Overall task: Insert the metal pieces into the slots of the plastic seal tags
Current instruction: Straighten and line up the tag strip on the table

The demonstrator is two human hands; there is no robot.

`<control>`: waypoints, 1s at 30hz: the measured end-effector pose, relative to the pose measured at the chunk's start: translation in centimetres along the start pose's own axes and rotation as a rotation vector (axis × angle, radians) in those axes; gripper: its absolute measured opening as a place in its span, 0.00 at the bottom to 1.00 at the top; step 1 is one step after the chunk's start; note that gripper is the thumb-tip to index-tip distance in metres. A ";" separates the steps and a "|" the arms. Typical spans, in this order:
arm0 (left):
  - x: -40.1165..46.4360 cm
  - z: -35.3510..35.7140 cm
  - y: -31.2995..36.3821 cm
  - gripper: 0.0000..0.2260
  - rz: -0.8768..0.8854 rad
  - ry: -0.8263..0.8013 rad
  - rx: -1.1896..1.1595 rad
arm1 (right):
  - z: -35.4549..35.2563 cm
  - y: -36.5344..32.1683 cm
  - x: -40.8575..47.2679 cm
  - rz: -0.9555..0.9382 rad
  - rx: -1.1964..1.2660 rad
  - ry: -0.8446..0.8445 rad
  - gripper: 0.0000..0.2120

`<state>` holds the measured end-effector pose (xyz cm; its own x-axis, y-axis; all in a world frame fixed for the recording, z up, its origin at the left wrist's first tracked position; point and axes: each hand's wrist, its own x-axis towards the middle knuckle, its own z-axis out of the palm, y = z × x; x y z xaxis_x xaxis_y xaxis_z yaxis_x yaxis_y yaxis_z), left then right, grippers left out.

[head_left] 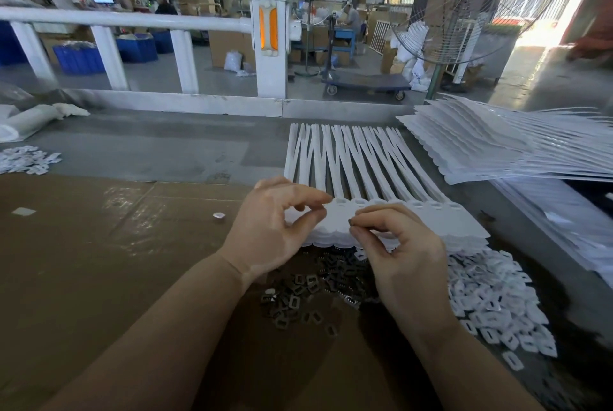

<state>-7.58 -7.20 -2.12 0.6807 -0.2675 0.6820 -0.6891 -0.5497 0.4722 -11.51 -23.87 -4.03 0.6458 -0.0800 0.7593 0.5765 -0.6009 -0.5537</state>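
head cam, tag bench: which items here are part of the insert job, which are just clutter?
In the job:
- left hand, holding the tag stack
- right hand, pinching a small dark piece
- seal tag stack
- metal pieces pile

Lying about:
- white plastic bits pile
- spare tag sheets
- cardboard sheet
- fan

place: factory floor | evidence: blue crates point(79, 60), platform trolley point(368, 83), pedestal fan point(464, 6), stacked cartons point(229, 46)

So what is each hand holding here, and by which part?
The right hand pinches a small metal piece between thumb and forefinger tips. The left hand pinches the near-left edge of the stacked seal tags.
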 end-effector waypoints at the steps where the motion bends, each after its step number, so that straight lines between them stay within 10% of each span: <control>1: 0.0 0.1 0.0 0.08 0.000 -0.018 -0.017 | 0.0 0.0 0.0 0.003 -0.003 0.001 0.07; 30: 0.3 0.1 0.8 0.08 -0.265 -0.231 -0.424 | 0.3 0.0 0.0 -0.067 0.010 -0.068 0.07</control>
<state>-7.92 -7.84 -1.57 0.8487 -0.3563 0.3908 -0.4935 -0.2682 0.8274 -11.38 -23.59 -4.11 0.6382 0.0144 0.7697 0.6243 -0.5948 -0.5065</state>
